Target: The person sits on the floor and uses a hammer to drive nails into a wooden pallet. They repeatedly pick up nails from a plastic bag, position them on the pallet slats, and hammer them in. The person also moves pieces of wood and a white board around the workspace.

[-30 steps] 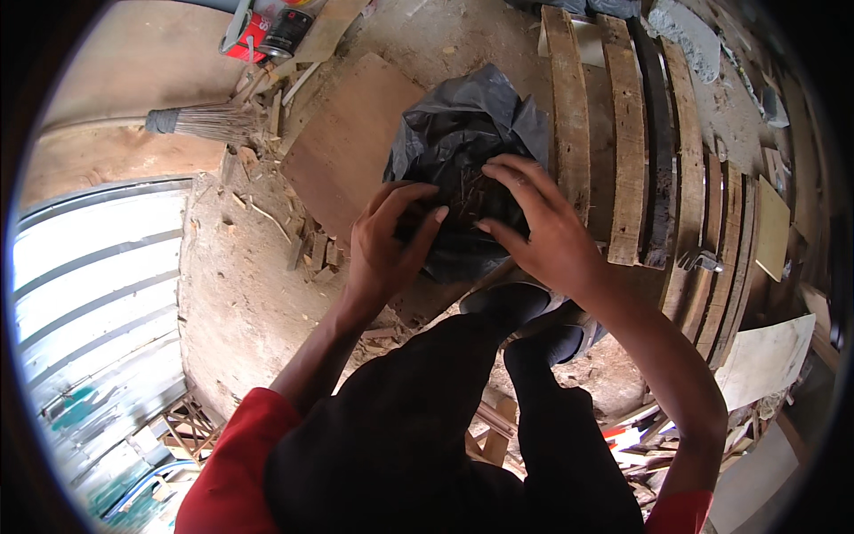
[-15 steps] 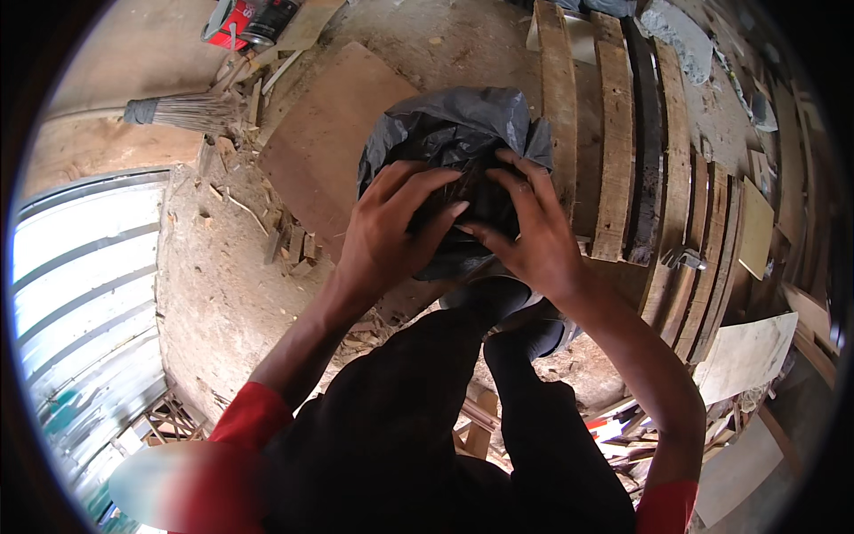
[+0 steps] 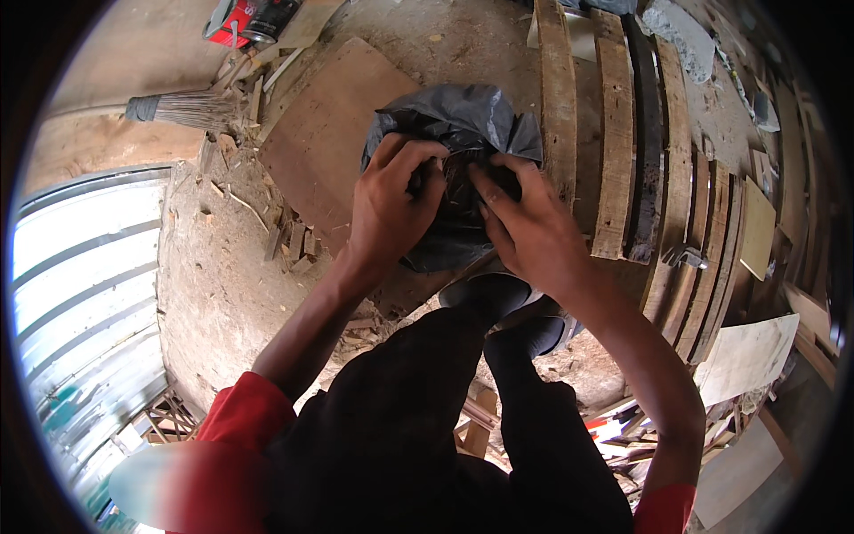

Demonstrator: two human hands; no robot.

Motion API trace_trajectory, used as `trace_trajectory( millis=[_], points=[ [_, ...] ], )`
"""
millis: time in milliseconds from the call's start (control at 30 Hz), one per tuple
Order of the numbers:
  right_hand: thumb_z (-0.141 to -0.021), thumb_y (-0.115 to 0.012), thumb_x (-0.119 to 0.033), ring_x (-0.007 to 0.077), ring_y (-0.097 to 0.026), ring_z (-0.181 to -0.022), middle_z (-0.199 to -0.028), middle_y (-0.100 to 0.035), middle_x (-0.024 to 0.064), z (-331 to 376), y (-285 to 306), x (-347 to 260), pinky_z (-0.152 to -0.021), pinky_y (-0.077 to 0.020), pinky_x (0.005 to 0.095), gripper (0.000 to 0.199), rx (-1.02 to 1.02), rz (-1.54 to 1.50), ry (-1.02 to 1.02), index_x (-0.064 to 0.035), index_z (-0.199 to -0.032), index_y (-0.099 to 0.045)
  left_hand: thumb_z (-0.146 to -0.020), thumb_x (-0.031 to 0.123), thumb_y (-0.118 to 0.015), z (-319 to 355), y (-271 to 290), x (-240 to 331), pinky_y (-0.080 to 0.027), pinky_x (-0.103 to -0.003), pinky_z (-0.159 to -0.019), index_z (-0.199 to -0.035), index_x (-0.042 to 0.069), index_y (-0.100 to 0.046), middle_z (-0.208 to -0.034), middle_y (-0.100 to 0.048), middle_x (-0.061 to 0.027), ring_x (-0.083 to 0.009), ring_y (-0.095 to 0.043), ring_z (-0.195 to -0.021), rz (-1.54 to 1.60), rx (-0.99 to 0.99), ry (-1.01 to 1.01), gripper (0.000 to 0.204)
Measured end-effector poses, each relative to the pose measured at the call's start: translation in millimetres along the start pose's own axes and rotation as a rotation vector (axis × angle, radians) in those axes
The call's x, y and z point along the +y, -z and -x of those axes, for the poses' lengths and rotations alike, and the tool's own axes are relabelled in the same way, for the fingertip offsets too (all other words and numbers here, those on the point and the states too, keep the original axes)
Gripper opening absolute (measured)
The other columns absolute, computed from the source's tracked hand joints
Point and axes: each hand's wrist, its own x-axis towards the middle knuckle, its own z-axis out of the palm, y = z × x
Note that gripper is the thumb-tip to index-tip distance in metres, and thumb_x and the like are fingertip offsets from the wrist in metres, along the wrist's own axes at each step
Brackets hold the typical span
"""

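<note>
While not much light gets into it, a black plastic bag (image 3: 454,107) can be made out in the head view, set just ahead of the feet (image 3: 534,338), between a flat brown board (image 3: 329,133) and some wooden slats (image 3: 614,133). Both hands are held at its mouth: the left hand (image 3: 396,200) is curled, thumb and forefinger brought close together, and the right hand (image 3: 525,214) is bent over the other side, fingertips dipped toward some thin dark bits (image 3: 458,182). Whether anything is actually pinched by either one can't be told, tbh.

Handling-wise, the plastic would be expected to be light, floppy, kinda slippery and easily torn, so it's probably best grabbed by a bunched-up stretch of rim. The bits look stiffer, maybe pokey, and could be picked up by their ends. As for direction, the mouth is pointed up at the camera; no clear long axis is shown by the slumped, roundish bag, and the bits are too jumbled for a shared one.
</note>
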Motion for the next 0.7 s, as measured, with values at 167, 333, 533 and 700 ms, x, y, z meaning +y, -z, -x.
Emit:
trace_trajectory(
  millis=[167,333,533,700],
  points=[
    [-0.080,-0.069,-0.002,0.0355,-0.057,-0.109,-0.124,-0.048,0.0160,3.8,-4.2,5.2,-0.091,-0.0535,0.0426,0.052,-0.015,0.020,0.076,-0.0107,-0.131,-0.061,-0.083,-0.005,-0.063,2.5,-1.1,-4.6,-0.052,-0.035,-0.075,-0.097,0.005,-0.071,-0.094,-0.064,-0.0124,-0.0275,-0.066,-0.086,-0.008,-0.009,-0.035,0.020],
    [-0.080,-0.069,-0.001,0.0358,-0.057,-0.111,-0.125,-0.047,0.0162,-0.4,-4.2,-0.6,-0.094,-0.0523,0.0433,0.053,-0.016,-0.003,-0.017,-0.0132,-0.131,-0.060,-0.081,-0.007,-0.060,2.6,-1.3,-5.1,-0.052,-0.037,-0.078,-0.099,0.006,-0.073,-0.096,-0.064,-0.0141,-0.0305,-0.066,-0.089,-0.007,-0.017,-0.046,0.025],
    [-0.081,-0.068,-0.001,0.0371,-0.056,-0.111,-0.121,-0.047,0.0173,2.1,-5.5,3.2,-0.094,-0.0505,0.0449,0.051,-0.004,-0.057,-0.016,-0.0053,-0.130,-0.057,-0.081,-0.007,-0.059,2.9,-1.0,-7.3,-0.052,-0.036,-0.078,-0.099,0.006,-0.073,-0.096,-0.064,-0.0139,-0.0302,-0.066,-0.089,-0.012,-0.027,-0.052,0.026],
    [-0.082,-0.066,-0.001,0.0378,-0.056,-0.109,-0.118,-0.047,0.0179,-2.6,-5.1,0.9,-0.094,-0.0497,0.0453,0.054,0.030,-0.082,-0.043,-0.0019,-0.134,-0.052,-0.082,-0.007,-0.058,3.4,-1.2,-9.1,-0.052,-0.036,-0.078,-0.099,0.006,-0.073,-0.096,-0.063,-0.0140,-0.0299,-0.065,-0.089,-0.009,-0.025,-0.074,0.026]
  ],
)
